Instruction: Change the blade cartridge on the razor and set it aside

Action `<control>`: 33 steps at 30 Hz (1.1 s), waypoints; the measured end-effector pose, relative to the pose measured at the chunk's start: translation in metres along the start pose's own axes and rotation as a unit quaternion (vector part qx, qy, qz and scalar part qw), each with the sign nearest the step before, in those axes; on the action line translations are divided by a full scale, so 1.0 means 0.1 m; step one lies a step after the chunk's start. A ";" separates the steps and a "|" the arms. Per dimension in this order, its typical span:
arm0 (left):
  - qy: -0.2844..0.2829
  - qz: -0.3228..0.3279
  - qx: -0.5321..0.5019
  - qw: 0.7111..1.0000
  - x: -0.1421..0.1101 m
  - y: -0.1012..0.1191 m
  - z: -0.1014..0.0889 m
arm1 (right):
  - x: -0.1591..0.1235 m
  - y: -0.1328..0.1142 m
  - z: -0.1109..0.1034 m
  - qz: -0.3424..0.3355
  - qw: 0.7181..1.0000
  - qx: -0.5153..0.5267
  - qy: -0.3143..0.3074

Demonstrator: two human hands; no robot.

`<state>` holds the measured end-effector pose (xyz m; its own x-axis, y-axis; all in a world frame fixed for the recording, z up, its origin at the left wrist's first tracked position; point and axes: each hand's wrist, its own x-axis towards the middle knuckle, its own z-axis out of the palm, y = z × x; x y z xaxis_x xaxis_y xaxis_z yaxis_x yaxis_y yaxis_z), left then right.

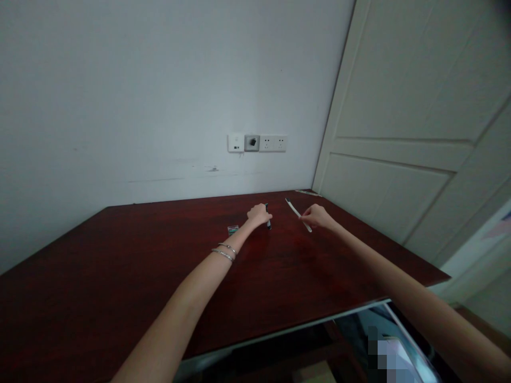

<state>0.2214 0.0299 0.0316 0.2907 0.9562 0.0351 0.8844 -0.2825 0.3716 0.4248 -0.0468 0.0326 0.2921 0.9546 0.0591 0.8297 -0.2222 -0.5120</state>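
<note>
My left hand (258, 214) is closed around a small slim item (269, 225) with a green top and a pale, dark-tipped lower end; its kind is too small to make out. In my right hand (316, 216) is a slender white stick (296, 209), pinched near its lower part. It looks like a toothbrush with a dark head, tilted up and to the left above the table. Just left of my left wrist, a small clear case (232, 230) with something greenish in it lies partly hidden by the forearm.
Both arms reach over a dark red wooden table (120, 266). At its far right corner lies a flat pale strip (307, 192). A wall with sockets (273, 143) stands behind, and a white panelled door (399, 117) at the right. A glossy screen-like surface (415, 340) shows below the front edge.
</note>
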 end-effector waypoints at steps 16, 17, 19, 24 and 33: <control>-0.044 0.018 -0.034 0.998 0.27 0.87 0.61 | 0.16 0.24 0.24 0.026 0.995 -0.095 -0.013; -0.044 0.017 -0.033 0.998 0.29 0.86 0.62 | 0.15 0.23 0.25 0.026 0.995 -0.099 -0.012; -0.044 0.016 -0.032 0.998 0.32 0.84 0.64 | 0.14 0.22 0.25 0.027 0.994 -0.106 -0.008; -0.057 0.008 -0.029 0.998 0.34 0.83 0.65 | 0.13 0.18 0.25 0.026 0.993 -0.117 -0.002; -0.070 0.008 -0.026 0.997 0.22 0.83 0.61 | 0.14 0.17 0.26 0.031 0.991 -0.131 0.002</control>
<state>0.3237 0.0229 0.0068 0.3565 0.9302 -0.0874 0.8602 -0.2902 0.4194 0.4308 -0.0325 0.0025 0.3478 0.9368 0.0378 0.9051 -0.3249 -0.2743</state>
